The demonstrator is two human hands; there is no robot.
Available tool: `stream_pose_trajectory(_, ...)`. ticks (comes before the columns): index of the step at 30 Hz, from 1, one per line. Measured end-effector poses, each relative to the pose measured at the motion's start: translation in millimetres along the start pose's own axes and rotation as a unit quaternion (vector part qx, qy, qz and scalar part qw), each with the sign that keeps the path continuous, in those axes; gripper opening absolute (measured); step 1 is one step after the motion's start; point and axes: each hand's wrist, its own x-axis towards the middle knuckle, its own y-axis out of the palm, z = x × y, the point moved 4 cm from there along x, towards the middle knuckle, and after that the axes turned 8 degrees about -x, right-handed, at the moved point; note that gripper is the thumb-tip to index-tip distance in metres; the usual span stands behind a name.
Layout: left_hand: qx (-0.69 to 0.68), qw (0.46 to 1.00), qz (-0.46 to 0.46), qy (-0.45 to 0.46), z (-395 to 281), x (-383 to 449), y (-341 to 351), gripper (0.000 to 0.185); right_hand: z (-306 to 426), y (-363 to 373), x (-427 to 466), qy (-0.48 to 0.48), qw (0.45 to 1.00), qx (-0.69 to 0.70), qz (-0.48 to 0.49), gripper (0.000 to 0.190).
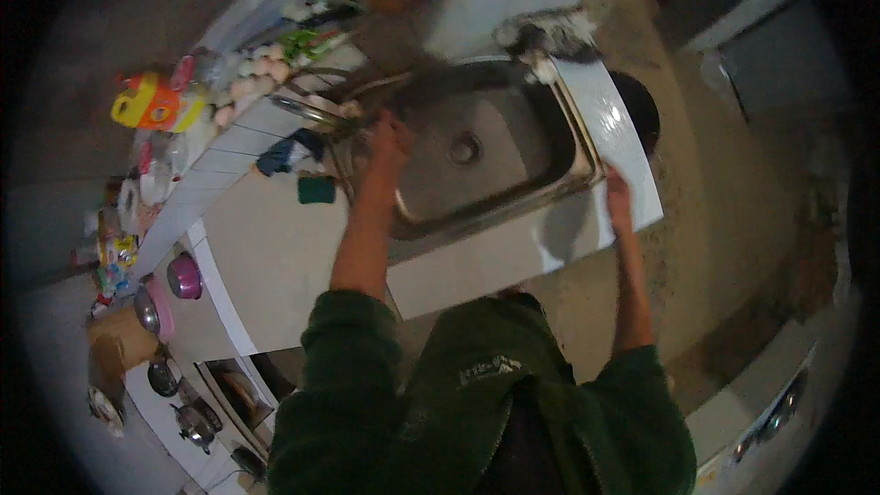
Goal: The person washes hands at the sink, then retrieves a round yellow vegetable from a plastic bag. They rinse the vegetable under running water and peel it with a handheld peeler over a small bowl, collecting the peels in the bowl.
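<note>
A stainless steel sink (440, 185) with a round drain lies before me in a tiled counter. My left hand (390, 141) is over the sink's left side, close to the metal faucet (313, 111); its fingers look bent, and blur hides whether they hold anything. At the counter's right edge, beside the sink's near right corner, is my right hand (618, 199). Its fingers point away from me, and what they touch is unclear. A dark green scouring pad (316, 190) and a crumpled dark blue cloth (292, 152) lie left of the sink.
Eggs (265, 69) and green vegetables (309, 45) line the ledge behind the faucet. A yellow and orange container (158, 104) stands farther left. A grey and white bundle (550, 34) sits beyond the sink. Pink bowls (184, 276) and metal pots (196, 426) are at lower left.
</note>
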Motion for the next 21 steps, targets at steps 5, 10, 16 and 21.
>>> stream_pose_trajectory(5,0.059,0.998,0.034,-0.009,-25.0,42.8,-66.3,0.021,195.8,257.0,22.6,-0.044,0.893,0.348,0.283,0.04)
stream_pose_trajectory(10,-0.068,0.995,-0.025,0.075,-65.3,55.8,-67.5,0.032,293.9,341.5,21.7,0.043,0.655,0.605,0.45,0.044)
stream_pose_trajectory(16,-0.139,0.977,0.159,-0.028,-52.4,102.8,-103.6,0.029,275.0,357.4,53.9,-0.098,0.808,0.393,0.428,0.046)
stream_pose_trajectory(21,-0.163,0.981,0.069,-0.078,-58.1,40.1,-24.3,0.027,268.7,253.8,53.9,-0.058,0.916,0.173,0.356,0.039)
